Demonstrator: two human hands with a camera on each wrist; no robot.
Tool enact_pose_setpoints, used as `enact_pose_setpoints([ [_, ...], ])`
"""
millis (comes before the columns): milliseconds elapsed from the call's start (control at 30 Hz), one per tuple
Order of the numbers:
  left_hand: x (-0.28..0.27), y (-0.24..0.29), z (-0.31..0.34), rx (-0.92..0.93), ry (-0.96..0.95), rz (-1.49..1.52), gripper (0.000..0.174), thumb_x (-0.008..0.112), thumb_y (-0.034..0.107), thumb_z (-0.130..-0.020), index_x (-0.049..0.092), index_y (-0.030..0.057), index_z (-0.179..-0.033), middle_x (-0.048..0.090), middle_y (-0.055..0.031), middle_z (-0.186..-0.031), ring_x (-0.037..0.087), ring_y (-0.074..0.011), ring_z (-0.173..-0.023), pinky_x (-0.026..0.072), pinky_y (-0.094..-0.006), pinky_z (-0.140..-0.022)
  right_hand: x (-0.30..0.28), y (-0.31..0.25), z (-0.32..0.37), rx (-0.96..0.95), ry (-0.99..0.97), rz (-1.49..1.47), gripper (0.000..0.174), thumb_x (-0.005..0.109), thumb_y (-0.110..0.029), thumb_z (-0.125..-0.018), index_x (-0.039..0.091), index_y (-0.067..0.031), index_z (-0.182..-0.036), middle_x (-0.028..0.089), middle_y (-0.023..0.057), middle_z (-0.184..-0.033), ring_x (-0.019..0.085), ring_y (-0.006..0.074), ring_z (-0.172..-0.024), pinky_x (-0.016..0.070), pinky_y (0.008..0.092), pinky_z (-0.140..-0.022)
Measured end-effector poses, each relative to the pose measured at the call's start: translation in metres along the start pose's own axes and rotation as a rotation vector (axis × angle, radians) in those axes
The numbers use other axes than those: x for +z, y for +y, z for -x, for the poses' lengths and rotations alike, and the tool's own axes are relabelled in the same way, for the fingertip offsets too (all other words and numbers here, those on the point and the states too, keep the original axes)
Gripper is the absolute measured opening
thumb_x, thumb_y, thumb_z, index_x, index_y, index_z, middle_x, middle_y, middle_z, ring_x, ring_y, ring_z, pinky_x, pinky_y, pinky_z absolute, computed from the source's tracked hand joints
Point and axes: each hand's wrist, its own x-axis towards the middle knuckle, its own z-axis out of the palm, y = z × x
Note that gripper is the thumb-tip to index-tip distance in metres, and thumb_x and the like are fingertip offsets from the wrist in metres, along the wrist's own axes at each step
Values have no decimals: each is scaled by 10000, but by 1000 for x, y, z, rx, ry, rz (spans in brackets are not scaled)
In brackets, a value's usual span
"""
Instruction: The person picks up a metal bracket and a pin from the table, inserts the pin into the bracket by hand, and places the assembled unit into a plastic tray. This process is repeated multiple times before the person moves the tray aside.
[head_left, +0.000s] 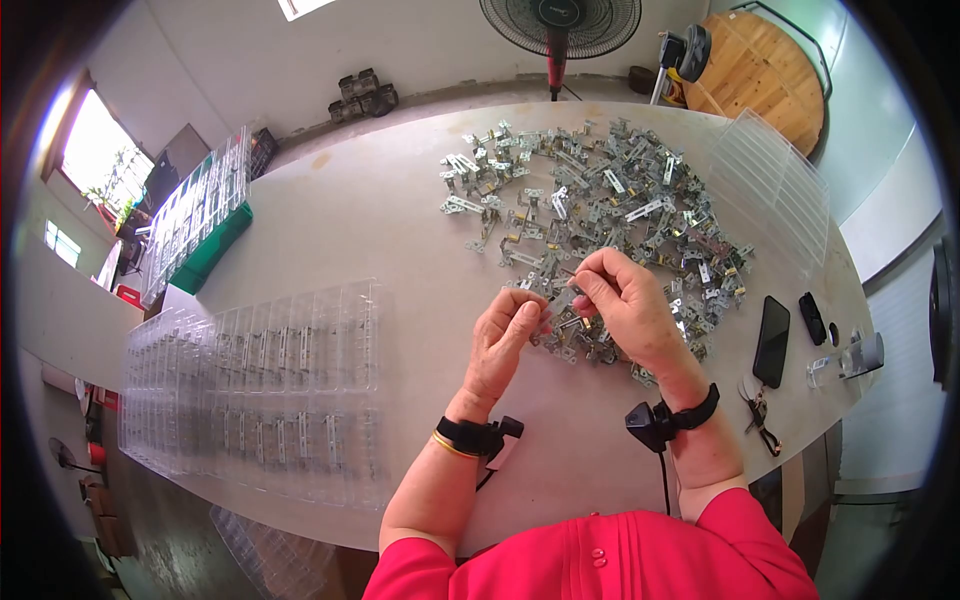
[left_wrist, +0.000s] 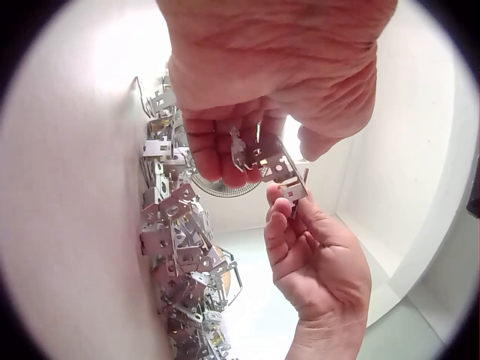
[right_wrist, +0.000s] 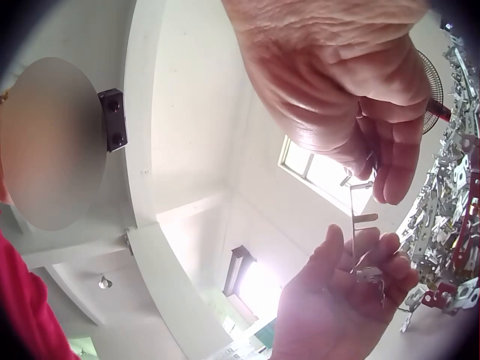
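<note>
Both hands are raised at the near edge of a pile of metal brackets (head_left: pixel 640 215). A metal bracket (left_wrist: pixel 279 165) spans the space between them. The left hand (head_left: pixel 503 335) (left_wrist: pixel 270 75) has its fingers curled round one end of it, and a small metal piece (left_wrist: pixel 238 148) lies against those fingers. Thumb and fingers of the right hand (head_left: pixel 630 305) (right_wrist: pixel 352 97) pinch the other end. In the right wrist view the bracket (right_wrist: pixel 354 225) stands upright between the two hands, with the left hand (right_wrist: pixel 337 300) below.
Clear divided trays (head_left: pixel 250 385) with rows of brackets lie at the left; a green crate (head_left: pixel 212 245) with more trays stands beyond. An empty clear tray (head_left: pixel 770 190) is at the back right. A phone (head_left: pixel 772 342), pliers (head_left: pixel 762 425) and a clear cup (head_left: pixel 828 370) lie at the right.
</note>
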Motion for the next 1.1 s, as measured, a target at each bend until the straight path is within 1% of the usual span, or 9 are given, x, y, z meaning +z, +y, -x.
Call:
enact_pose_setpoints([
  [67, -2, 2, 0, -85, -32, -7, 312, 550, 290, -1016, 613, 2, -1117, 658, -53, -938, 597, -130, -855, 468, -280, -814, -1, 1, -1, -14, 16, -5, 124, 564, -121, -1021, 597, -9, -981, 643, 11, -844, 641, 81, -751, 547, 250, -685],
  [267, -5, 6, -1, -114, -165, 28, 310, 544, 252, -989, 646, -30, -1065, 661, -67, -923, 600, -146, -840, 474, -287, -812, -5, 1, -2, -59, 39, 5, 137, 563, -138, -1025, 593, -11, -982, 633, 6, -838, 637, 77, -750, 544, 244, -681],
  [533, -4, 2, 0, -95, -117, 4, 272, 570, 232, -1004, 635, -28, -1053, 647, -52, -917, 595, -134, -817, 491, -288, -783, -5, 5, -4, -120, 40, 82, 124, 581, -143, -1014, 604, -24, -989, 638, 14, -837, 626, 101, -761, 531, 272, -678],
  [600, -4, 1, 0, -88, -103, 13, 261, 576, 225, -1010, 627, -28, -1053, 644, -49, -923, 593, -131, -818, 495, -288, -782, -3, 5, -4, -388, 232, 383, 90, 605, -140, -993, 625, -53, -990, 655, 39, -854, 626, 150, -759, 525, 290, -681],
  [700, -3, 0, 0, -66, -74, -4, 246, 573, 215, -1021, 614, -25, -1061, 639, -42, -935, 592, -126, -816, 500, -288, -780, -2, -2, -1, -435, 269, 463, 67, 628, -140, -969, 636, -75, -985, 667, 74, -817, 630, 184, -703, 514, 301, -643],
  [733, -3, 0, 0, -53, -55, -7, 239, 570, 210, -1024, 613, -22, -1062, 637, -39, -939, 591, -124, -823, 498, -286, -784, -1, -3, 1, -435, 270, 463, 67, 628, -140, -969, 636, -75, -985, 667, 74, -817, 630, 184, -703, 514, 301, -643],
  [800, -1, -1, -1, -40, -38, -10, 231, 566, 204, -1027, 612, -19, -1063, 635, -37, -942, 591, -121, -830, 497, -284, -788, 1, -3, 5, -185, 123, 341, 84, 638, -158, -957, 634, -76, -976, 657, 90, -732, 621, 195, -618, 489, 326, -577],
  [900, 0, -2, 0, 14, -37, 7, 191, 566, 164, -1029, 608, -14, -1085, 627, -29, -956, 585, -110, -848, 493, -275, -801, 6, -6, 9, -178, 108, 482, 106, 640, -181, -946, 626, -76, -956, 638, 102, -664, 618, 238, -554, 464, 364, -528],
  [1100, 1, -12, -1, 95, 5, -99, 141, 585, 90, -1014, 601, -2, -1120, 610, -5, -957, 565, -86, -858, 479, -231, -806, 8, -16, 12, -150, 66, 615, 112, 622, -185, -942, 612, -76, -920, 648, 125, -679, 647, 333, -612, 468, 414, -530],
])
